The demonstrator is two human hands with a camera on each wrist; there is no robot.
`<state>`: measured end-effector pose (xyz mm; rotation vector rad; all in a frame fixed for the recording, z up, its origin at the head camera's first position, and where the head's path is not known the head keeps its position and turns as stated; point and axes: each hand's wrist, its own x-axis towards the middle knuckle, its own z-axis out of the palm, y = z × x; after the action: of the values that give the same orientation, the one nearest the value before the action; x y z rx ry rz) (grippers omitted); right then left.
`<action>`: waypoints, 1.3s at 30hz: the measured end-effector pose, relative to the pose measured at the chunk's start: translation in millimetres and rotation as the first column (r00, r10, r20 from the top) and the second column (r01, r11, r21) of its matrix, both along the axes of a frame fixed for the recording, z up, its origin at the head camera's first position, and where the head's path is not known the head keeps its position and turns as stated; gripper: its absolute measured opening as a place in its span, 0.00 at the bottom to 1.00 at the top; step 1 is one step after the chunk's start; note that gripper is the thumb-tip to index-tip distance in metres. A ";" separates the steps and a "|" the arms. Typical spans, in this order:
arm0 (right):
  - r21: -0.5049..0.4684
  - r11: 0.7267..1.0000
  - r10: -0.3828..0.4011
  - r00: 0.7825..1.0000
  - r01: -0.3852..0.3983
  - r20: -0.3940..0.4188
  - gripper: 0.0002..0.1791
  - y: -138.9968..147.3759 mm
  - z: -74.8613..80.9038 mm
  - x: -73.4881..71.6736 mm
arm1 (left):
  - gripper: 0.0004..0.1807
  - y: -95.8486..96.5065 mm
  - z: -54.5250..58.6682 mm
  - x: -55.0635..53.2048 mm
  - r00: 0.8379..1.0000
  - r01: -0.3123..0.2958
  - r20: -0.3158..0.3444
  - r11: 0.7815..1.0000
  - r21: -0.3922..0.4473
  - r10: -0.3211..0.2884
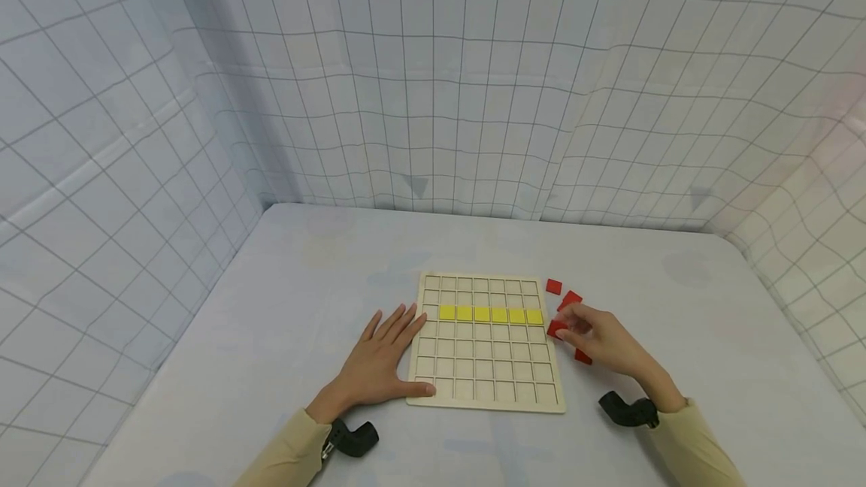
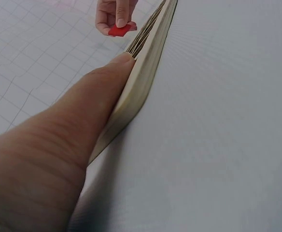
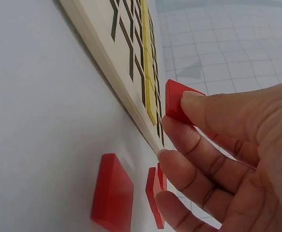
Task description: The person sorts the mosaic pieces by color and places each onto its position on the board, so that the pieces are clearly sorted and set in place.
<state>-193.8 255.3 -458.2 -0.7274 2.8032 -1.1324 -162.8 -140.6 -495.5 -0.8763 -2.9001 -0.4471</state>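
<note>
A pale wooden grid board (image 1: 483,404) lies on the table, its square cells in rows. Yellow square tiles (image 1: 482,314) fill most of one row in its upper half. My left hand (image 1: 379,363) rests spread at the board's left side, fingertips on its edge and thumb over the lower left corner. Between thumb and fingers, my right hand (image 1: 605,340) pinches a red square tile (image 3: 177,99) beside the board's right edge, level with the row just under the yellow one. Loose red tiles (image 3: 113,193) lie below and beyond that hand.
Right of the board's top corner lies another red tile (image 1: 554,286), with one more (image 1: 571,299) close to the right fingers. White grid-patterned cloth (image 1: 473,96) hangs behind the table and along both sides. Each wrist carries a black camera mount (image 1: 628,409).
</note>
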 end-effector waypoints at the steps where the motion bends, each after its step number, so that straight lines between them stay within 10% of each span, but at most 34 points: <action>1: -0.008 1.000 0.001 1.000 -0.001 0.003 0.10 -1.6 0.7 -0.5 | 0.60 -0.1 0.1 -0.1 1.000 -0.001 0.000 1.000 -0.002 0.001; 39: -0.016 0.996 0.082 0.996 -0.083 -0.034 0.07 -102.6 7.3 -13.4 | 0.60 0.7 3.4 0.9 1.000 0.004 0.009 1.000 -0.004 -0.004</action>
<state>-207.2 152.7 -450.9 -0.8624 2.7646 -1.1434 -161.8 -139.9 -492.1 -0.8826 -2.9095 -0.4467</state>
